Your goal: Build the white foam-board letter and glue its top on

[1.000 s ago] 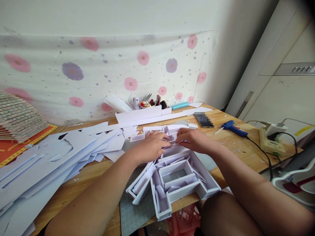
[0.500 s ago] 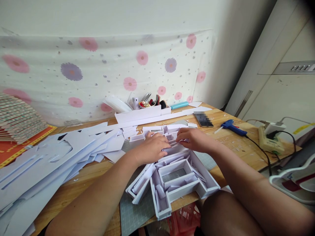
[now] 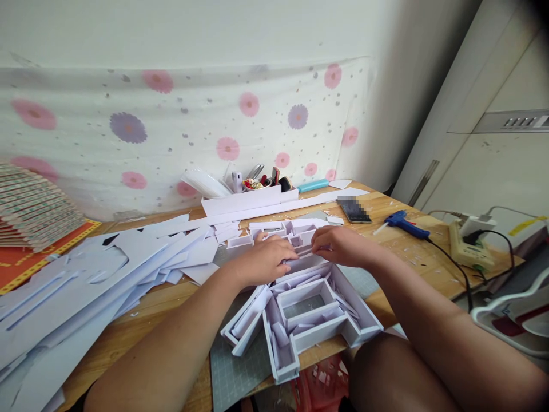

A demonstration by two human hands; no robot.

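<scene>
A white foam-board structure (image 3: 364,315) with several walled compartments sits in front of me, loose offcuts inside some of them. Over its far half, my left hand (image 3: 272,258) has its fingers bent across a thin white foam-board strip (image 3: 304,250), thumb on the near side. At the strip's right end my right hand (image 3: 341,245) is closed in a pinch; its fingertips are partly hidden. Left of the structure leans a small narrow white tray (image 3: 249,320) with strips in it. A grey-green cutting mat (image 3: 240,372) lies underneath.
Cut white sheets (image 3: 107,286) pile up at left, near stacked books (image 3: 34,212). A white box (image 3: 244,200) of tools stands behind. To the right are a phone (image 3: 354,210), a blue glue gun (image 3: 405,224) with a cord, and a power strip (image 3: 469,249).
My right hand has shifted slightly to the right along the strip. My left hand stays nearly in place, and the view has tilted very slightly.
</scene>
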